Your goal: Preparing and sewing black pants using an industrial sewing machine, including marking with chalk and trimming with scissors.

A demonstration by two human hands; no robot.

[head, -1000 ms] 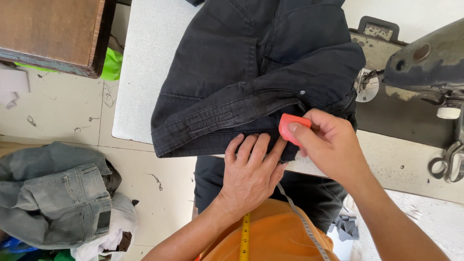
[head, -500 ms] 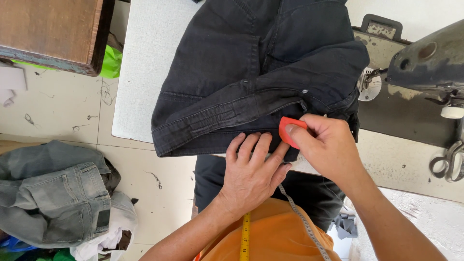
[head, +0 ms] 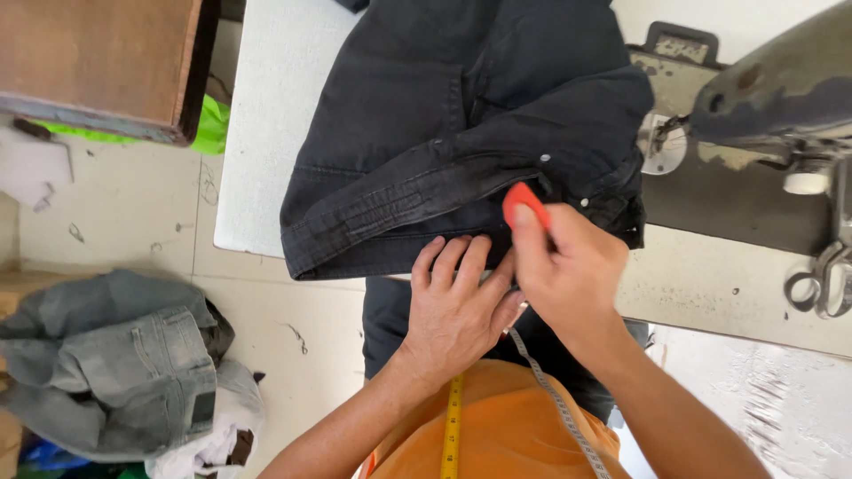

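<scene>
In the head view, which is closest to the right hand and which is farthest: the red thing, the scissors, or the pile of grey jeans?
Measured from the right hand:
1. Red thing: pinched in its fingers, over the black jeans.
2. Scissors: to the right, by the sewing machine.
3. Grey jeans: far left, on the floor.

A white worktop (head: 266, 133) stood over a pale, scuffed floor (head: 124, 222) in even daylight. Left of the worktop sat a brown wooden box (head: 98, 62) with a green scrap (head: 213, 129) under its edge. Below that, grey jeans (head: 115, 372) lay heaped on the floor. Right of the worktop stood a worn sewing machine (head: 772, 98), with scissors (head: 821, 284) near it.
</scene>
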